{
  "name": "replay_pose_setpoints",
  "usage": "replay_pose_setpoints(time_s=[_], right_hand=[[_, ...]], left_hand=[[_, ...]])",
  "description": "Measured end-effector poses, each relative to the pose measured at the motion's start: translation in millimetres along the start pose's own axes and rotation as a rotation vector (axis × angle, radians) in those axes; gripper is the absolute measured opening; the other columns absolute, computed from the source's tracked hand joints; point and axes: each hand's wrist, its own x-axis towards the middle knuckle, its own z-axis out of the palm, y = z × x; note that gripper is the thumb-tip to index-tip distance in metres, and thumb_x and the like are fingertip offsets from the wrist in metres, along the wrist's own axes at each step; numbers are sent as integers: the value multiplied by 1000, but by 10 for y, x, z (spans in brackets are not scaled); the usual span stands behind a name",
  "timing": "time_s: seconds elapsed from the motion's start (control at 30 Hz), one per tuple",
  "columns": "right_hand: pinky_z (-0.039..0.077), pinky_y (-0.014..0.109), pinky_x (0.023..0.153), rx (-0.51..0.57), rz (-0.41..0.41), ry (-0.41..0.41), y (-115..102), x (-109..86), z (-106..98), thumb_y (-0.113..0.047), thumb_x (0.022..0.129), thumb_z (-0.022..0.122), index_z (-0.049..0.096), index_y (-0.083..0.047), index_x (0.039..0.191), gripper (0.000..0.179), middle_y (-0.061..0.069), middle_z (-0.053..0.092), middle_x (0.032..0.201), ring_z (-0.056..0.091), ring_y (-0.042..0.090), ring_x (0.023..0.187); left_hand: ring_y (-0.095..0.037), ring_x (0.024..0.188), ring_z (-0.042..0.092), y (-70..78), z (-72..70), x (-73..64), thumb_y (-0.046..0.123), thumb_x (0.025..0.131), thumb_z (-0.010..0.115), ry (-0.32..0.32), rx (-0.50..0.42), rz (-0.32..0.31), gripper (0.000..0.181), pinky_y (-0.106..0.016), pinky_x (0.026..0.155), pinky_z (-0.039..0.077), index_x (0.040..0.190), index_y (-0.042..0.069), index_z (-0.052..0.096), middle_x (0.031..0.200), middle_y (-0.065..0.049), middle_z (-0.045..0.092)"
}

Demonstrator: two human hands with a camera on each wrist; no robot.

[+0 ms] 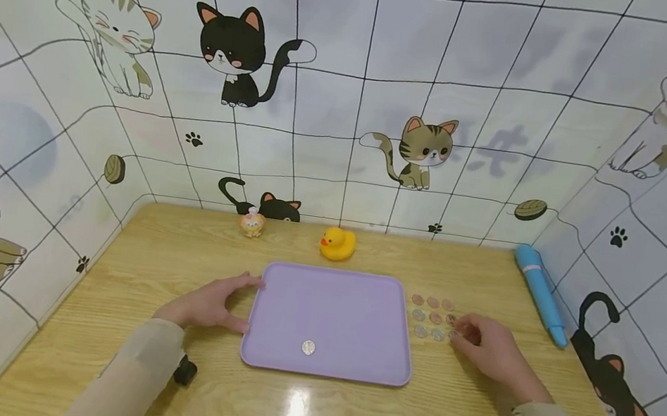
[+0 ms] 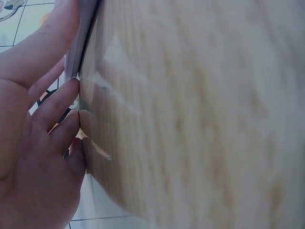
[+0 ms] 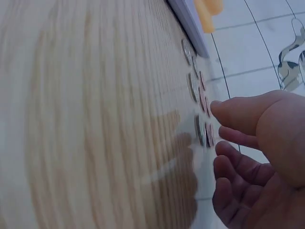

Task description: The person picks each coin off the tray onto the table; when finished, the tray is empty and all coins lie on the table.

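A lilac tray [image 1: 330, 321] lies on the wooden table with one silver coin [image 1: 308, 347] on it, near its front edge. My left hand [image 1: 211, 301] rests at the tray's left side, thumb and index fingertip against the rim. In the left wrist view the other fingers [image 2: 57, 107] reach down to the tabletop. Right of the tray, several silver and copper coins [image 1: 435, 318] lie in rows. Over the right end of these rows is my right hand [image 1: 489, 347], fingers bent and partly covering the nearest coins. The right wrist view has its thumb [image 3: 238, 112] close to the coins, holding nothing visible.
Behind the tray stand a yellow rubber duck [image 1: 337, 244] and a small orange figurine [image 1: 252, 223]. A blue pen-shaped object [image 1: 542, 294] lies at the back right against the cat-printed wall covering [image 1: 334, 109]. Light reflects off the table [image 1: 242, 401] in front.
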Motion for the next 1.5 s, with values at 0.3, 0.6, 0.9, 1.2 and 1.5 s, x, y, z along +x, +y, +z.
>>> replay_pose_setpoints(time_s=[0.3, 0.6, 0.9, 1.2, 1.5], right_hand=[[52, 25, 61, 152, -189, -13, -507, 166, 153, -9, 95, 78, 73, -6, 110, 16, -2, 64, 92, 60, 9, 78], [57, 25, 69, 197, -434, -190, -1039, 463, 384, -10, 98, 75, 74, -7, 112, 14, -5, 70, 99, 61, 4, 86], [59, 33, 81, 166, -495, -378, -1517, 652, 696, -13, 97, 74, 74, -9, 114, 17, 2, 74, 107, 66, 13, 93], [53, 26, 87, 87, -532, -508, -1830, 721, 998, -17, 95, 79, 72, -15, 119, 25, -2, 66, 103, 60, 11, 94], [52, 23, 84, 18, -571, -495, -1964, 760, 1080, -18, 93, 81, 75, -17, 112, 20, -3, 65, 102, 60, 12, 92]], left_hand=[[-44, 160, 15, 23, 20, -27, 40, 78, 94, 2, -14, -11, 93, -67, 126, 14, 157, 26, 49, 173, -19, 22], [-43, 160, 17, 31, 19, -16, 41, 77, 94, 7, -7, -23, 93, -66, 127, 16, 157, 28, 49, 173, -17, 23], [-42, 160, 15, 20, 12, 5, 40, 77, 94, 8, -12, -6, 92, -65, 127, 14, 156, 26, 50, 173, -18, 24], [-43, 160, 14, 4, 26, -4, 39, 77, 94, 6, -26, -13, 90, -66, 127, 15, 155, 27, 50, 173, -19, 22], [-43, 160, 16, 3, 13, -11, 40, 77, 94, 12, -21, -23, 91, -66, 127, 16, 156, 28, 50, 173, -18, 22]])
